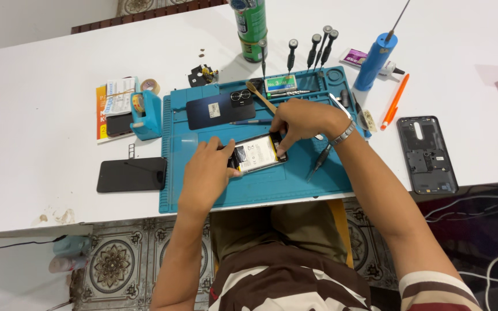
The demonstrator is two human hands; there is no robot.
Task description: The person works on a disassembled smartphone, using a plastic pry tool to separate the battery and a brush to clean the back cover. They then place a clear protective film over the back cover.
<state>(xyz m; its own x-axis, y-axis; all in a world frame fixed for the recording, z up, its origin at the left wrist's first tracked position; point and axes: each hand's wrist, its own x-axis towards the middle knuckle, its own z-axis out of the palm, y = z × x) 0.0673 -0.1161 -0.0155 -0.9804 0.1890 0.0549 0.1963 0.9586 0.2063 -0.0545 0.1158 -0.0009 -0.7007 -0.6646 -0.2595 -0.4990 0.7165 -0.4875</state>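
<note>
An opened phone [256, 154] with its pale battery showing lies on the blue work mat [295, 184]. My left hand [206, 170] grips the phone's left end and holds it down. My right hand [301, 120], with a metal bracelet at the wrist, pinches at the phone's upper right corner; whether it holds a small tool there is hidden by the fingers. A dark screwdriver [320, 161] lies on the mat just right of the phone.
A dark blue back cover [217, 109] and a wooden-handled brush [260, 97] lie on the mat's far side. Several screwdrivers [312, 49] stand behind it, beside a green can [250, 29] and blue bottle [376, 60]. A black phone [131, 174] lies left, a grey frame [427, 154] right.
</note>
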